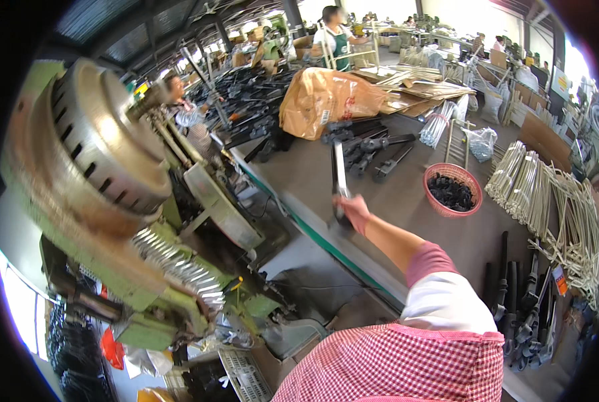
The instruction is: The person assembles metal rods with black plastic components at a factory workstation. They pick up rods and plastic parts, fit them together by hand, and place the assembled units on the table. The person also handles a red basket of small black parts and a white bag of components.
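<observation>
Right hand (353, 211) is clenched around the lower end of a long dark metal bar (339, 171), which points toward 12 o'clock over the grey worktable (406, 201). Left hand not in view. Judgement: a firm wrist and a grip kept low on the bar should stop the far end swinging. The bar looks slim, straight, slightly glossy. At 3 o'clock sits a red plastic basket (440, 175) of small black parts; at 9 o'clock, the green press machine (112, 221).
</observation>
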`<control>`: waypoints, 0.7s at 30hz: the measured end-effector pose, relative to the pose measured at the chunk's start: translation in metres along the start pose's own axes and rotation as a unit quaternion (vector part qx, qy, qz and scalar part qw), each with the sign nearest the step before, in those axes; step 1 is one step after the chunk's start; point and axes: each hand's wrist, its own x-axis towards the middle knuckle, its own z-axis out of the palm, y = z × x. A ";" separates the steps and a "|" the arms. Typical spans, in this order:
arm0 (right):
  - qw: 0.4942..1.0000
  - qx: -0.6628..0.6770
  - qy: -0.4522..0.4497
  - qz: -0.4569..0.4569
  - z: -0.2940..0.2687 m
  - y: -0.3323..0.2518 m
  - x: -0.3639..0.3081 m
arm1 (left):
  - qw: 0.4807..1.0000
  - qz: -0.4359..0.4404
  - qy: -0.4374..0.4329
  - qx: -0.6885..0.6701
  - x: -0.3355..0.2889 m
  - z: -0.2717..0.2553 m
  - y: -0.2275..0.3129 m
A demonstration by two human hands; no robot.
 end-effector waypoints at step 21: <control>0.323 -0.797 0.477 0.182 -0.418 0.036 -0.398 | 0.949 -0.012 -0.101 0.297 0.082 0.096 0.029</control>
